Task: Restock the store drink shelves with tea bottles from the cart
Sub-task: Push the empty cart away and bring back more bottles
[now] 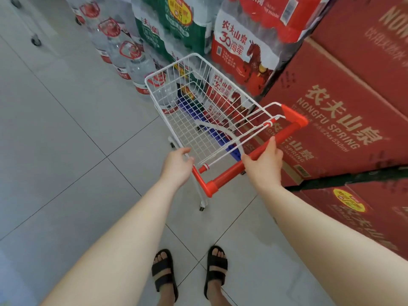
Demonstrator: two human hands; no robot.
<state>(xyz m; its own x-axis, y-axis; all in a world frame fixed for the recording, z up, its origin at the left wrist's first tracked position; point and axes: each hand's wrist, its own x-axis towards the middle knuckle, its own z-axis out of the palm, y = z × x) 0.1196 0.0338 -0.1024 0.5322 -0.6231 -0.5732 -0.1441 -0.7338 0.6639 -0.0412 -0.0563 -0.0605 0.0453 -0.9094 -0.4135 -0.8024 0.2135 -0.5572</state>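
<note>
A small white wire cart (189, 129) with a red handle bar (227, 174) stands on the tiled floor in front of me. Nothing lies in its basket, and no tea bottles are in view. My right hand (265, 162) grips the red handle bar near its middle, fingers wrapped round it. My left hand (176, 167) holds the basket's rear left rim, just beside the handle's left end, fingers curled over the wire.
Red Nongfu Spring cartons (335, 120) are stacked close on the right. Shrink-wrapped water packs (238, 51) and a row of large water bottles (123, 58) stand ahead on the floor. A blue pallet (231, 146) shows under the cart. Grey tiled floor (66, 140) spreads to the left.
</note>
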